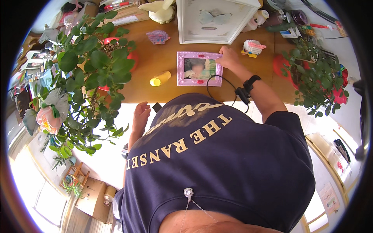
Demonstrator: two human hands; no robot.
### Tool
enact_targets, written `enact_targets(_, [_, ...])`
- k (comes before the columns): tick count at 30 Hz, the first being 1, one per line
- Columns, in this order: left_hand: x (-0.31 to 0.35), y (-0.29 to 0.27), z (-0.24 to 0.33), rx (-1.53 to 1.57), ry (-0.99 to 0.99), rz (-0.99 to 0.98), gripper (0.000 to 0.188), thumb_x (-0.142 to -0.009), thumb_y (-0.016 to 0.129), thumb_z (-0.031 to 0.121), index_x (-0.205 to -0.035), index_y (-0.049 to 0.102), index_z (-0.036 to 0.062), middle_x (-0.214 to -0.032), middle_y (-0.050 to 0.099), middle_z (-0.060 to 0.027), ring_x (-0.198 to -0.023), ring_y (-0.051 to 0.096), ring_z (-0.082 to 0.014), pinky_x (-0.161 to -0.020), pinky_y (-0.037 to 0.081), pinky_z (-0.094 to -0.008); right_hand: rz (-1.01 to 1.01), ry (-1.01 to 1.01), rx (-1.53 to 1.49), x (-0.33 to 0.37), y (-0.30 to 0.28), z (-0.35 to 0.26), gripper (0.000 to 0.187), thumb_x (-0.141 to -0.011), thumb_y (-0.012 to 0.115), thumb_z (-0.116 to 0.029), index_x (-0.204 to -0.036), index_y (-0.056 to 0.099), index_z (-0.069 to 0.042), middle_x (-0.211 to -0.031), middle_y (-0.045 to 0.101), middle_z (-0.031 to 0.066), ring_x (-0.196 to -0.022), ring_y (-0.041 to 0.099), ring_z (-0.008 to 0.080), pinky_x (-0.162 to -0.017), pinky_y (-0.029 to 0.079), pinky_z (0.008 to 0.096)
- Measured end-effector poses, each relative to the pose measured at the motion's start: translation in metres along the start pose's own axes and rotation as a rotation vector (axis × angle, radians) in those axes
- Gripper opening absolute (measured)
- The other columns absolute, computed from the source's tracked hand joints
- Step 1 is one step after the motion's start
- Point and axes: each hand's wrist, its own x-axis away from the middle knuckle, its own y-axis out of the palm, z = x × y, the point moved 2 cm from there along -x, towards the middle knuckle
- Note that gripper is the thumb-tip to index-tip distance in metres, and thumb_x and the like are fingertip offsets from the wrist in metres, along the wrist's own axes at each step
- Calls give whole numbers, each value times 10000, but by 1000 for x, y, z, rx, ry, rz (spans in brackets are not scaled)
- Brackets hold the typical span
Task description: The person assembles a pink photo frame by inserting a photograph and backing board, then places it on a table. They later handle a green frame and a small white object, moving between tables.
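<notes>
By the right hand (230, 58), the pink photo frame (199, 69) is held at its far right corner, near the front edge of the wooden table (163, 58). The left hand (141, 113), with fingers loosely bent, is seen before this edge; a yellow cylinder (160, 79) is placed left of the frame.

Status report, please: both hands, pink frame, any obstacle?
Right hand holding frame by upper right corner. Left hand empty, off desk. Black cable across its lower right.
</notes>
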Motion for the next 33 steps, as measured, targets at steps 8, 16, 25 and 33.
enact_targets(8, [0,0,-6,33,15,-10,425,-837,583,53,-1245,493,-27,-1081,587,-118,-884,543,-142,-754,461,-271,92,-9,-49,3,3,-9,446,-650,729,-263,-1009,583,-42,-1026,620,167,-984,591,327,-820,488,395])
enact_targets(16, [-2,-4,-13,61,24,-15,420,-842,585,55,-1244,494,-22,-1080,585,-113,-887,543,-138,-760,458,-264,-140,-115,-213,-5,-14,-2,403,-674,742,-248,-997,651,-24,-972,656,137,-878,624,239,-770,506,340])
enact_targets(25, [-8,-8,-18,83,38,-44,422,-844,587,58,-1247,492,-19,-1097,589,-115,-903,549,-141,-766,460,-267,-566,-179,-667,13,-55,-2,201,-840,666,-115,-1015,603,-39,-907,600,-21,-813,533,74,-725,438,218])
enact_targets(33, [-15,-13,-26,21,74,-48,429,-820,536,35,-1243,496,-22,-1051,591,-92,-871,553,-140,-732,462,-258,-513,-476,-647,31,-89,-21,145,-838,646,-54,-969,596,-16,-895,598,-40,-831,528,48,-756,444,217])
